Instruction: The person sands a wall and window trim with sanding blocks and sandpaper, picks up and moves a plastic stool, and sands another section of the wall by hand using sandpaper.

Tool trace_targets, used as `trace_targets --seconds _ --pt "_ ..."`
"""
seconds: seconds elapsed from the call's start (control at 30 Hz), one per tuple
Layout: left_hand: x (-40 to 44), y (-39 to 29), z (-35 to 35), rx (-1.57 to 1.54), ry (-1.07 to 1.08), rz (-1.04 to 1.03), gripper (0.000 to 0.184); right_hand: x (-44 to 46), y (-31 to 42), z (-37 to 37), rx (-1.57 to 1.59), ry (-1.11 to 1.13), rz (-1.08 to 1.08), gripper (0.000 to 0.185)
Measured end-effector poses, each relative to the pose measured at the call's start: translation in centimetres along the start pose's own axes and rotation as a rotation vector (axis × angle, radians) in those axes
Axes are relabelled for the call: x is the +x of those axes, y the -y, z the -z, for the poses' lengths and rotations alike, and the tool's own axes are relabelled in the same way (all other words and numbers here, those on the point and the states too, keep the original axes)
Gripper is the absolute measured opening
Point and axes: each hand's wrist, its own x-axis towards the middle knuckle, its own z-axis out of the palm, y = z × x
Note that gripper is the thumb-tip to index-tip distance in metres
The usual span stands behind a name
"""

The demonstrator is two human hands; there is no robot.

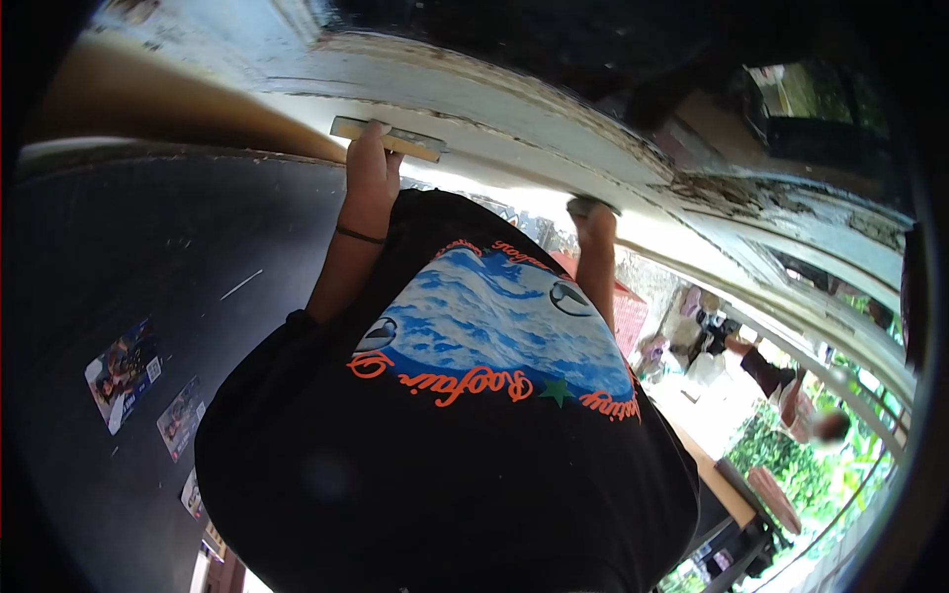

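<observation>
My left hand (369, 163) is closed on a flat, narrow bar (417, 146), grey along one side and pale wood along the other. The bar lies close to a long whitish panel (484, 133) with a worn edge; whether they touch is unclear. Around my left wrist runs a dark band (360, 236). Farther right, my right hand (596, 229) is closed at a small dark, flat piece (581, 207), whose kind I cannot make out. My black printed shirt (474, 445) fills the middle of the view.
On the left stands a dark surface (227, 227) with stuck-on printed pictures (124, 374). Weathered framing (791, 203) crosses the upper right. Another person (788, 400) appears upside down at right, near green plants (776, 455). A brown tabletop edge (727, 491) shows below.
</observation>
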Motion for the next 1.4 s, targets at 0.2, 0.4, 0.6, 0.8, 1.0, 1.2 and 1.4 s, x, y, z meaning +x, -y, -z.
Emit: trace_targets --seconds 0.2,0.4,0.6,0.8,1.0,1.2,1.4 --pt "-1.8 0.0 -1.7 0.058 0.039 -0.022 0.024 -2.5 -2.5 -3.3 -0.274 0.342 0.281 0.024" --pt "-0.1 0.5 0.0 0.304 0.155 -0.118 0.028 -3.5 -0.6 -5.3 0.250 0.312 -0.126 0.025" --pt "-0.3 -0.1 0.6 0.427 0.267 -0.201 0.029 -3.7 -2.0 -5.8 -0.410 0.558 0.280 0.026" --pt "0.1 -0.6 0.1 0.306 0.163 -0.101 0.028 -2.9 -2.6 -6.0 0.449 0.682 -0.225 0.028" --pt "0.9 -0.3 1.4 0.400 0.167 -0.075 0.024 -2.6 -3.7 -4.8 -1.009 0.922 0.864 0.030" --pt "-0.8 -1.3 -1.2 0.222 0.038 0.021 0.027 -7.5 -0.4 -8.7 0.424 0.507 -0.287 0.022" --pt "0.4 -0.8 0.9 0.230 0.134 0.037 0.029 -6.6 -2.8 -8.6 0.246 0.505 -0.311 0.029"
